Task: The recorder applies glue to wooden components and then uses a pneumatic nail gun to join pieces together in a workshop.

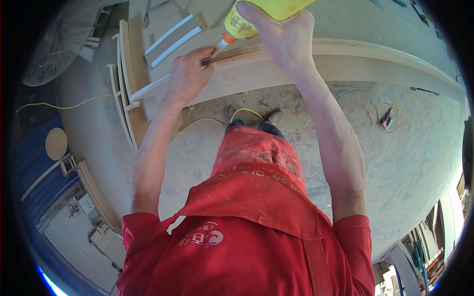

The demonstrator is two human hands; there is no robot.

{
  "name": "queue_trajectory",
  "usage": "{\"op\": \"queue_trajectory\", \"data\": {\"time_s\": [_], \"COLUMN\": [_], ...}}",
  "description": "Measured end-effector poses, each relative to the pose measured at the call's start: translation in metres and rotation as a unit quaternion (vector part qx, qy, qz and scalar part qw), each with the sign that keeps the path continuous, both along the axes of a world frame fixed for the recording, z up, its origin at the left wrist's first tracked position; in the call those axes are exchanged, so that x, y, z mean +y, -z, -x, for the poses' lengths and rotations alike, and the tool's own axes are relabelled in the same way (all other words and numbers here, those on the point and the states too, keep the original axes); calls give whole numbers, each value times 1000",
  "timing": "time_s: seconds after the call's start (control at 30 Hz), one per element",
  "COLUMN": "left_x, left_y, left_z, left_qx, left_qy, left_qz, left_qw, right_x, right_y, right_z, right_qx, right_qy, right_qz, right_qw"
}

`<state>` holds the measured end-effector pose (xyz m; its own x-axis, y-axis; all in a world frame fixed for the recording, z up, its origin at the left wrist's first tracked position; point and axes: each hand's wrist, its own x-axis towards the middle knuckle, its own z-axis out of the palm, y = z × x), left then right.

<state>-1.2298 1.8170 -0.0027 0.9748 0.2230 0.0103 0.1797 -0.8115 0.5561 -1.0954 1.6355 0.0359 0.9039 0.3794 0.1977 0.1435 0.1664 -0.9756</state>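
Observation:
My right hand grips a yellow squeeze bottle, tilted so that its orange collar and pale nozzle point down and to the left. It looks like a glue bottle. My left hand is closed round the left end of a narrow brown wooden strip. The nozzle tip comes down beside its fingers, at the strip's end. Where exactly the tip touches is hidden by the fingers. Behind the strip runs the edge of a long pale workbench.
Two white strips and pale boards lie at the left. A yellow cord crosses the floor near my feet. A red power tool rests on the floor at right. A large fan stands far left.

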Motion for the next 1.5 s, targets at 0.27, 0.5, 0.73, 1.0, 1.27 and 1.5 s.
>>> {"op": "queue_trajectory", "data": {"time_s": [0.27,0.5,0.73,1.0,1.27,1.5], "left_x": [-41,-79,-120,-173,-213,-251], "left_y": [2,-4,2,1,10,6], "left_z": [-35,-70,-106,-145,-182,-211], "left_qx": [-18,20,-5,2,-36,-20], "left_qy": [23,42,69,50,77,85], "left_qz": [-13,-20,12,110,126,124], "left_qw": [999,999,998,993,988,988], "right_x": [-45,-84,-129,-179,-224,-262], "right_y": [0,-2,-14,-21,-30,-34], "right_z": [-32,-58,-88,-125,-156,-182], "right_qx": [-27,-52,-32,-22,22,22], "right_qy": [11,34,57,76,70,82], "right_qz": [-3,17,40,82,119,127], "right_qw": [1000,998,997,994,990,988]}}
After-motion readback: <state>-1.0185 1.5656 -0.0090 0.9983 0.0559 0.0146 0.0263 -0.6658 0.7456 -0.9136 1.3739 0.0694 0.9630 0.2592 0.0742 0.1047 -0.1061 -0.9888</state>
